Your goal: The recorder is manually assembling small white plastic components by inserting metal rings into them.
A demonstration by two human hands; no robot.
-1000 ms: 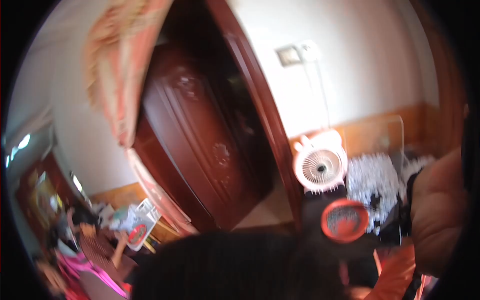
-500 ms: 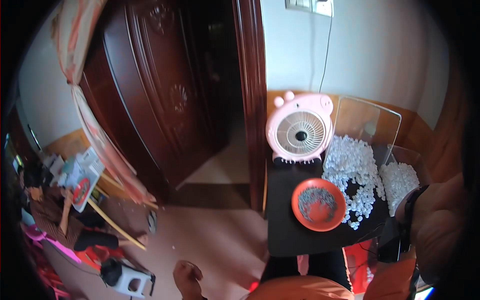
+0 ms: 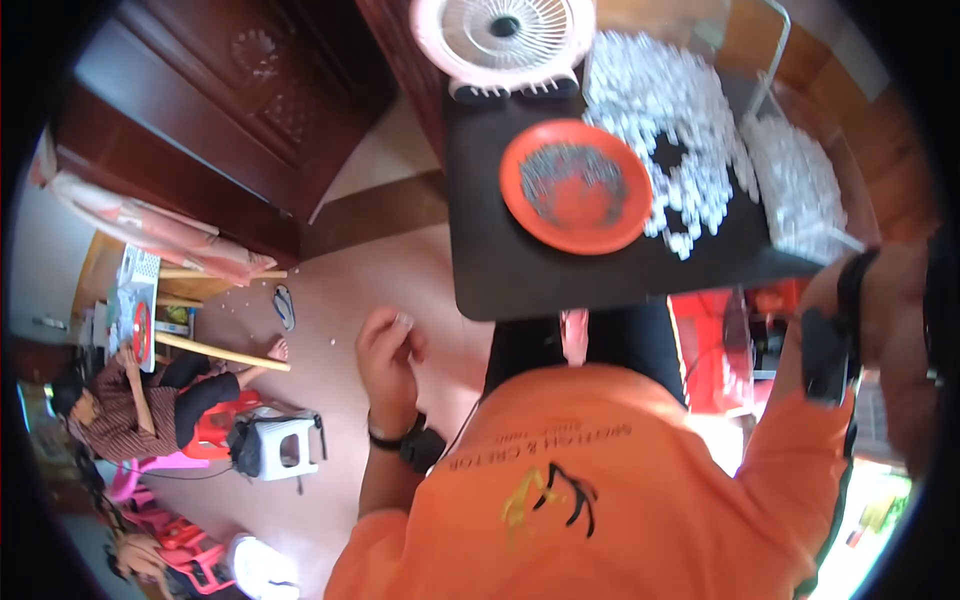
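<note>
Black table (image 3: 520,270) was the biggest thing near me, its near edge just ahead of my orange shirt (image 3: 620,490). White small parts (image 3: 670,110) lay heaped across its far right, touching the orange dish (image 3: 575,185) of dark bits; pink fan (image 3: 505,35) stood behind. I judged the parts light, loose, easy to scatter: pinch singly. Left hand (image 3: 388,350) hung off the table's left edge, fingers loosely curled, empty. Right hand (image 3: 905,320) sat at the frame edge, fingers not visible, couldn't tell. Bare tabletop in front left room.

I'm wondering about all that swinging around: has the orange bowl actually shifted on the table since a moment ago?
No. The orange bowl sits just below the pink fan, beside the white pieces, as before; only the view tilted down.
</note>
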